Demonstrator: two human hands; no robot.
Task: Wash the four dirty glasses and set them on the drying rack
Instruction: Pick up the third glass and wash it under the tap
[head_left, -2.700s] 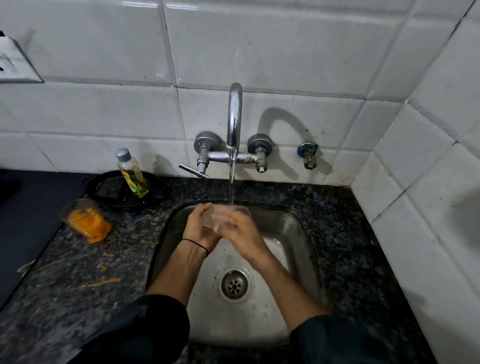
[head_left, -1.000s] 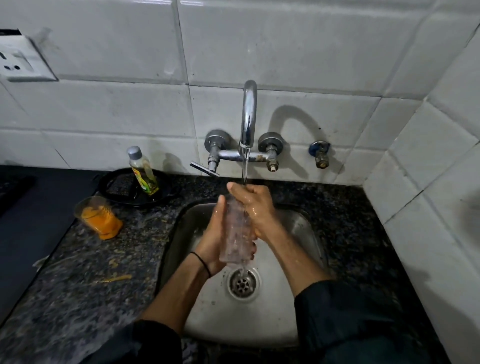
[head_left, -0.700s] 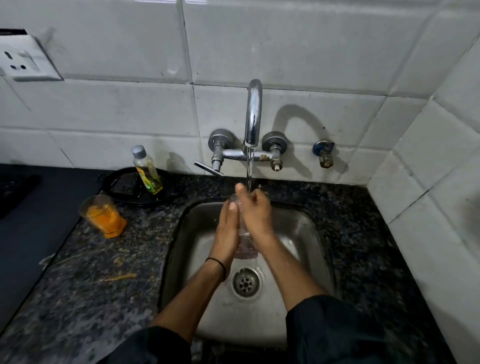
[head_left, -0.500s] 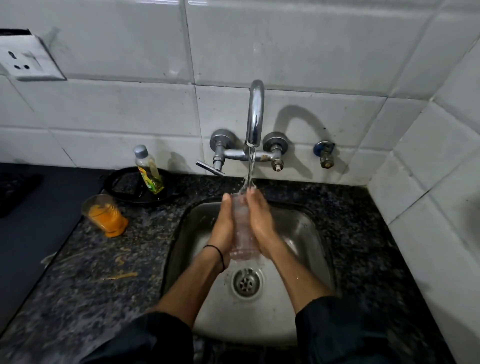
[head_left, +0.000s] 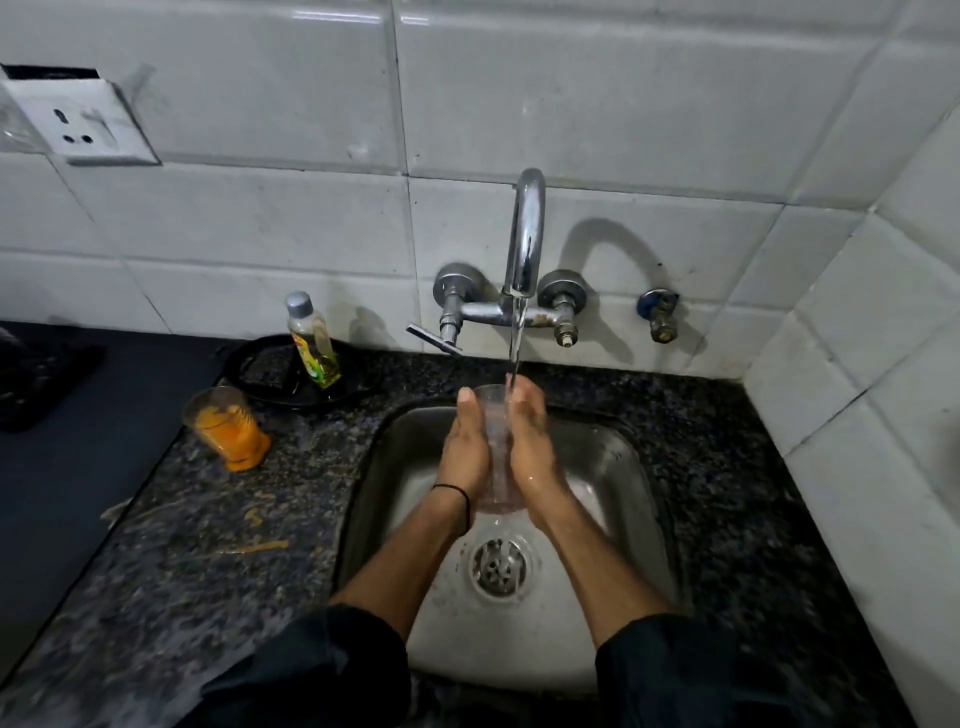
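Observation:
A clear glass (head_left: 497, 447) stands upright between my palms over the steel sink (head_left: 618, 457), its mouth under the running stream from the tap (head_left: 525, 234). My left hand (head_left: 465, 449) presses flat on its left side and my right hand (head_left: 530, 447) on its right side. A second glass (head_left: 226, 428), smeared with orange residue, stands on the granite counter left of the sink. No drying rack is in view.
A small bottle of yellow liquid (head_left: 313, 343) stands in a black round tray (head_left: 270, 374) by the wall. The drain (head_left: 500, 566) lies below my hands. A wall socket (head_left: 83, 124) is at upper left. White tiled walls close the back and right sides.
The glass was tilted and rubbed between my hands a second ago; now it stands upright between flat palms under the stream. The view shifted slightly.

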